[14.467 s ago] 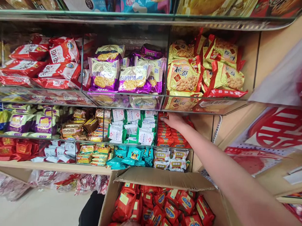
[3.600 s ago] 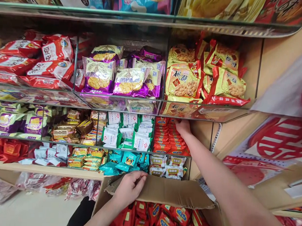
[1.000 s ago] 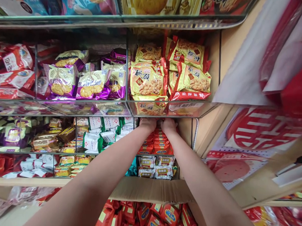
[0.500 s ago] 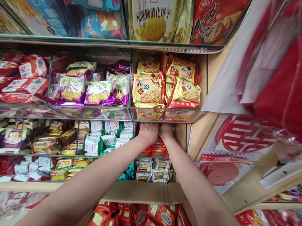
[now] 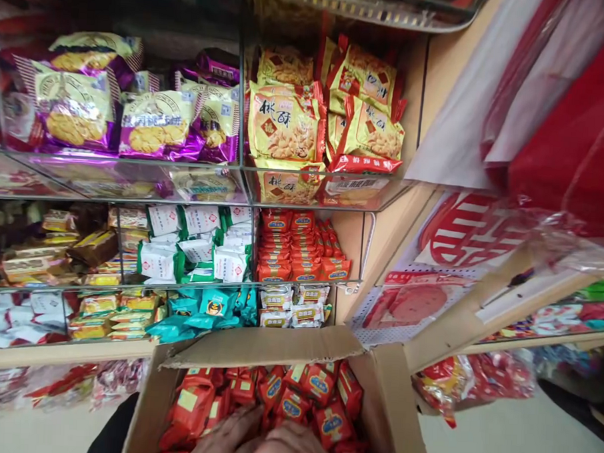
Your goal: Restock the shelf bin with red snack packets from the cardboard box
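Note:
A cardboard box (image 5: 399, 408) stands below the shelves, filled with small red snack packets (image 5: 294, 405) that carry blue oval labels. My left hand (image 5: 230, 438) reaches into it from the lower edge, its fingers stretched out over the packets. Close beside it, my right hand (image 5: 292, 445) lies over the packets too, fingers loosely bent and their tips partly hidden. I see no packet gripped in either hand. On the shelf ahead, a compartment holds stacked red packets (image 5: 305, 250) of the same look.
Left of that stack are white-and-green packets (image 5: 196, 238). Yellow cookie packets (image 5: 286, 122) and purple ones (image 5: 77, 103) fill the tier above. Teal packets (image 5: 213, 309) and small white packets (image 5: 293, 306) sit below. A wooden side panel (image 5: 381, 237) and hanging red decorations (image 5: 570, 151) flank the right.
Both hands have come down from the red packets' shelf compartment into the box. The view has tilted down and closer, so the stacked red packets and more of the box now show.

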`<control>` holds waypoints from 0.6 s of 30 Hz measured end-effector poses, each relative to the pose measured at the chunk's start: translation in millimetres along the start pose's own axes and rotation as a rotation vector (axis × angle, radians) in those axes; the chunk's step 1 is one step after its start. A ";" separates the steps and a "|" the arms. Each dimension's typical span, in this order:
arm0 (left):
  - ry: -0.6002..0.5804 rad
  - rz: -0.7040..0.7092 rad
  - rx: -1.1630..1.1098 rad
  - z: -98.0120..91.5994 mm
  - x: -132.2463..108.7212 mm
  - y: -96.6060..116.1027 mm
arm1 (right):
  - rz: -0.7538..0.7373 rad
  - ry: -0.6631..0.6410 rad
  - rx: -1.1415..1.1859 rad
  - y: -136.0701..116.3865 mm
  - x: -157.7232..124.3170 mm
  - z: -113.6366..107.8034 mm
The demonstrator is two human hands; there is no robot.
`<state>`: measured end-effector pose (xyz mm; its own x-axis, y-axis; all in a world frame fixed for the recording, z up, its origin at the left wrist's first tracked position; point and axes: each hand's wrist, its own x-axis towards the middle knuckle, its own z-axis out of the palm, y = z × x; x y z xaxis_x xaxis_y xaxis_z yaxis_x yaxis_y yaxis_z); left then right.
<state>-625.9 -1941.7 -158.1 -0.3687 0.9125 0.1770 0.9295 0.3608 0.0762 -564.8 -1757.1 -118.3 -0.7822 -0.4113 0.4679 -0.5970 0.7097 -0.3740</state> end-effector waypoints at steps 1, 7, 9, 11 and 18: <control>0.058 -0.028 0.076 16.4 -5.7 -1.7 | 0.136 -0.002 -0.019 3.1 -14.3 17.9; 0.073 -0.084 0.195 65.5 -14.7 0.2 | 0.548 -0.111 -0.219 44.4 -35.2 65.0; 0.088 -0.072 0.182 67.3 -13.8 1.1 | 0.560 -0.191 -0.219 47.1 -35.0 71.2; 0.091 -0.091 0.175 65.5 -13.1 2.5 | 0.578 -0.246 -0.210 43.8 -35.6 77.1; 0.067 -0.096 0.152 55.3 -11.8 8.7 | 0.643 -0.281 -0.095 35.3 -42.3 79.5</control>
<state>-613.2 -1938.7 -213.8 -0.4503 0.8595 0.2419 0.8784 0.4750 -0.0526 -567.0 -1760.0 -215.0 -0.9985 -0.0168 -0.0515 0.0069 0.9029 -0.4297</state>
